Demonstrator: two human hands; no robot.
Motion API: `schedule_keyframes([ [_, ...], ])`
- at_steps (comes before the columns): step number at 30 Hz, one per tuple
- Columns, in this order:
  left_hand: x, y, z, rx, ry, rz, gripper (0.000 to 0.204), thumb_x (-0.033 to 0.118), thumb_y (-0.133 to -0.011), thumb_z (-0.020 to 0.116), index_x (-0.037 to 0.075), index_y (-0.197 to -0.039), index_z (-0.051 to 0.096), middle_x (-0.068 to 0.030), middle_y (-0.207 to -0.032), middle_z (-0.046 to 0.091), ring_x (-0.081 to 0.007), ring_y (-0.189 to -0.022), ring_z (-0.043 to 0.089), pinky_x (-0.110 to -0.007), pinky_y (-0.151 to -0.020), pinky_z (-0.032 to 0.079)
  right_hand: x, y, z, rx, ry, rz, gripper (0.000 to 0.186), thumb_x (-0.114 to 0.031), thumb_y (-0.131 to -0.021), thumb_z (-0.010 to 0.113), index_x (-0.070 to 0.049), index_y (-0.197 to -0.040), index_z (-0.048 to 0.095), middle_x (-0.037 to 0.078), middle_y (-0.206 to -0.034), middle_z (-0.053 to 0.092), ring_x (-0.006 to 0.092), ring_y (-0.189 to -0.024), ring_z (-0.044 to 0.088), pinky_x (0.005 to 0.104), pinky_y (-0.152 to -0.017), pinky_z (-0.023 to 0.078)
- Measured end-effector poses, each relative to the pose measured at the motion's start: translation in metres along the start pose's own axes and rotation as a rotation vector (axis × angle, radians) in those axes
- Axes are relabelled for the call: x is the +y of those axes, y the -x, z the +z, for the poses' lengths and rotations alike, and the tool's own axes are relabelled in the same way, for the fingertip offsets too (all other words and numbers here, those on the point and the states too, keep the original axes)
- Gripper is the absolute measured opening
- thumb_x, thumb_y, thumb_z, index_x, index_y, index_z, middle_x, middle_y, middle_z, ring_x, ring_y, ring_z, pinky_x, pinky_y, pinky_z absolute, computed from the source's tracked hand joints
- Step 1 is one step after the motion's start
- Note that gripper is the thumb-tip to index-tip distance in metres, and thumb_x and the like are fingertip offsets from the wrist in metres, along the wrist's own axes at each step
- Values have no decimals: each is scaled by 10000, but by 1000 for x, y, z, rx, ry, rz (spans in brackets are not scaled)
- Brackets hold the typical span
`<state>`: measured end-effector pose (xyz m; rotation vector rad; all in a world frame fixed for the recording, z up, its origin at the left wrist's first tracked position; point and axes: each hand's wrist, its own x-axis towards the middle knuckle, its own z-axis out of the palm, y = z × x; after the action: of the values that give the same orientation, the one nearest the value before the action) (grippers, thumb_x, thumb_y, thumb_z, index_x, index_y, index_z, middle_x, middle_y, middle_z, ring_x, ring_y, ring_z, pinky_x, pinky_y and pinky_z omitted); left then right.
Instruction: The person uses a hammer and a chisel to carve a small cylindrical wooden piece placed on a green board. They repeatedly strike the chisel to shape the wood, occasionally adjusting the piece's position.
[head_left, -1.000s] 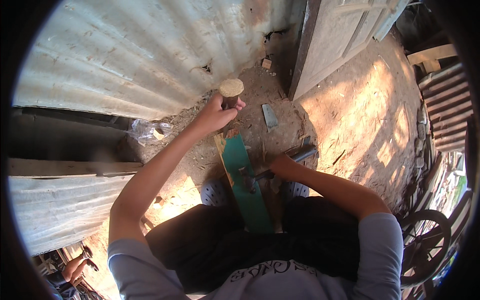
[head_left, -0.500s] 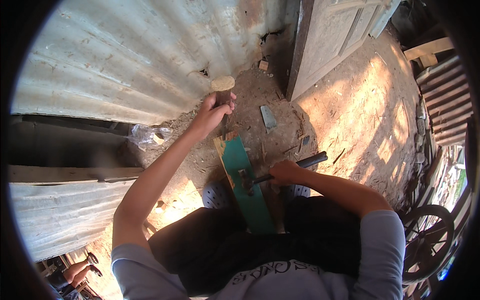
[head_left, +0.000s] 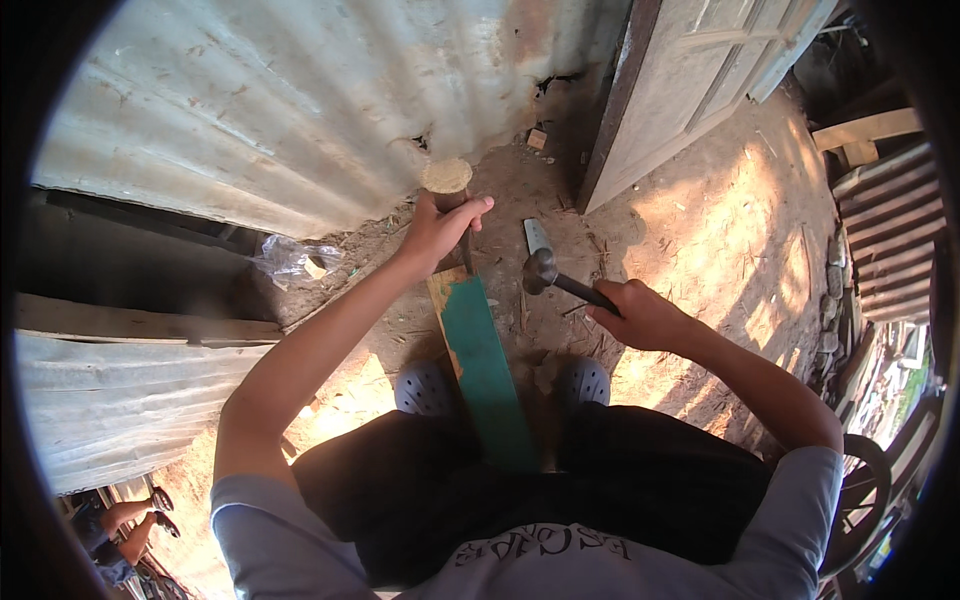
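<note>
A wood chisel (head_left: 447, 178) with a thick handle and a pale, frayed, flattened top stands nearly upright in my left hand (head_left: 438, 235). Its narrow blade comes down at the far end of a green-painted board (head_left: 485, 350), where bare, splintered wood shows along the left edge. The board runs back between my legs, its near end against my dark shorts. My right hand (head_left: 645, 315) is closed round the handle of a hammer (head_left: 541, 272). The hammer's dark metal head is raised to the right of the board, apart from the chisel.
Corrugated metal sheeting (head_left: 300, 100) rises ahead and to the left. A wooden door (head_left: 690, 100) leans in at the far right. On the dirt floor lie a flat metallic-looking piece (head_left: 537, 234), a plastic bag (head_left: 292, 258) and wood scraps. Another person's legs (head_left: 130, 520) show at lower left.
The hammer has swung up and away from over the board, to the right and farther forward, with my right hand. My left thumb now stretches out along the chisel handle.
</note>
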<state>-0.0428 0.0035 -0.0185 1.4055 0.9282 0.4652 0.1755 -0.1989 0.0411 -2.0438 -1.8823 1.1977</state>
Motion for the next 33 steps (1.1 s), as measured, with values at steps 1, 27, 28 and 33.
schedule_keyframes([
  [1, 2, 5, 4, 12, 7, -5, 247, 255, -845, 653, 59, -720, 568, -34, -657, 580, -135, -709, 558, -302, -742, 419, -5, 4, -10, 54, -50, 28, 225, -215, -897, 589, 3, -936, 550, 218, -690, 607, 397, -687, 625, 452, -593, 472],
  [27, 4, 20, 15, -62, -86, 56, 190, 180, -862, 664, 30, -879, 549, -45, -806, 632, -112, -788, 603, -263, -731, 470, -75, 23, -96, 458, -273, -327, 158, -149, -932, 561, -6, -953, 498, 113, -551, 442, 216, -471, 446, 357, -471, 342],
  [28, 3, 18, 14, -66, -91, 59, 188, 178, -864, 661, 29, -881, 547, -45, -808, 631, -113, -790, 604, -262, -733, 472, -73, 22, -94, 471, -251, -336, 163, -164, -939, 562, -9, -952, 514, 80, -572, 440, 164, -487, 430, 325, -463, 337],
  [33, 4, 20, 19, -66, -92, 57, 170, 168, -874, 646, 31, -881, 547, -49, -812, 630, -115, -802, 609, -263, -740, 477, -78, 23, -94, 483, -238, -334, 195, -176, -928, 565, 2, -987, 511, 169, -550, 482, 311, -468, 490, 411, -489, 359],
])
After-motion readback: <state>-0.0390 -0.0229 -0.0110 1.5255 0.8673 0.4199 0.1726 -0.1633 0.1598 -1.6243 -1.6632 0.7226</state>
